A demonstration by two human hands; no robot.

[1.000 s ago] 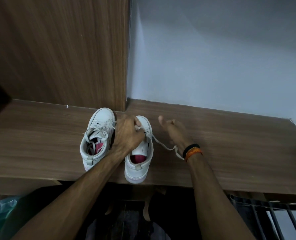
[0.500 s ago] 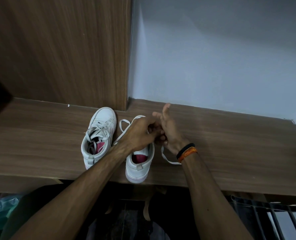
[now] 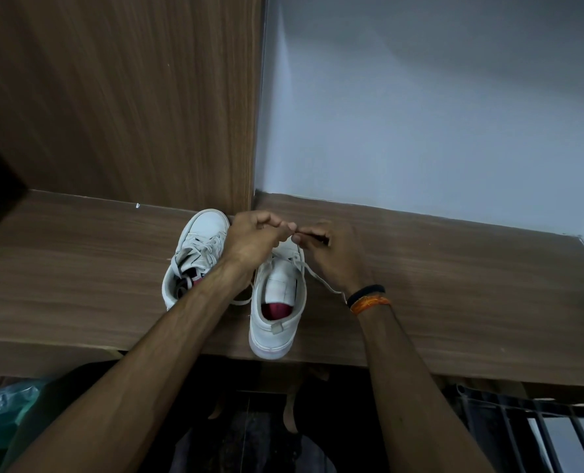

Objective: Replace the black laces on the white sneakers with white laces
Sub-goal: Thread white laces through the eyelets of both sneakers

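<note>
A pale grey wall (image 3: 437, 107) and a wood-grain panel (image 3: 120, 97) meet above a wooden shelf (image 3: 454, 278). Two white sneakers (image 3: 278, 302) stand side by side on it, toes to the wall. Above the right one, the left hand (image 3: 253, 240) and right hand (image 3: 331, 257) seem to pinch its white lace (image 3: 321, 279), fingertips nearly touching.

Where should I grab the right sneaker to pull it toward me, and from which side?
Take the right sneaker at its heel, from the near edge of the wooden shelf. The heel juts slightly over that edge and is uncovered, while the left hand and right hand crowd the toe end, working the white lace.
</note>
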